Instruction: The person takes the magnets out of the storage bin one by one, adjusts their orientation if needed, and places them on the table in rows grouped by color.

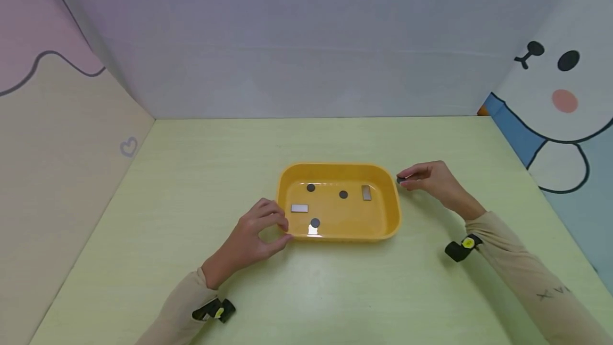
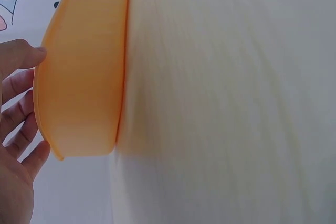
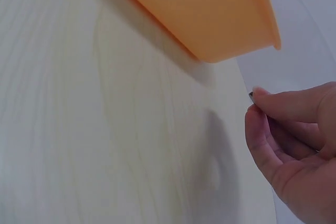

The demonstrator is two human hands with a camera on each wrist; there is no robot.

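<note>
Left hand (image 2: 19,141) at rim of orange tray (image 2: 84,77).
Thumb and fingertips set along the rim; tray's outer side faces camera, base on pale tabletop (image 2: 220,103); line-drawn backdrop (image 2: 29,17) behind.

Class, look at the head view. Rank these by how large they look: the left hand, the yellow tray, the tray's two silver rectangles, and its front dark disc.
1. Yellow tray
2. Left hand
3. Left rectangle and right rectangle: too alike to rank
4. Front dark disc
</note>
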